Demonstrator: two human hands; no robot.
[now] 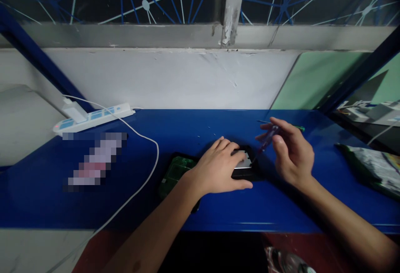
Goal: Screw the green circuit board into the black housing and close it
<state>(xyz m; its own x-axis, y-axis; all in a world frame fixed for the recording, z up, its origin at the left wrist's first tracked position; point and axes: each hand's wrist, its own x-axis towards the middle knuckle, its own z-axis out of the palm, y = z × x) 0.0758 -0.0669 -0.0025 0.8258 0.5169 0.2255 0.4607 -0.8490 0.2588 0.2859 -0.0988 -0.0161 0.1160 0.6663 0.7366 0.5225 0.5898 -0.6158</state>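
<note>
My left hand (218,166) lies over a black rectangular device (243,175) with a silver metal plate (245,160). Its fingers reach across the top and far side, and the thumb is spread along the near side. In my right hand (293,152) is a screwdriver (265,141) with a clear purplish handle, its tip pointing down at the plate's right end; whether it touches a screw is too blurred to tell. Left of the device sits a dark case with a translucent green top (176,173), partly hidden by my left forearm.
Tiny light bits (209,128) lie behind the device. A green-ended tool (299,128) shows behind my right hand. A white power strip (93,118) stands at the back left, its cable (156,156) crossing the table (225,212). A shiny packet (371,169) lies at the right.
</note>
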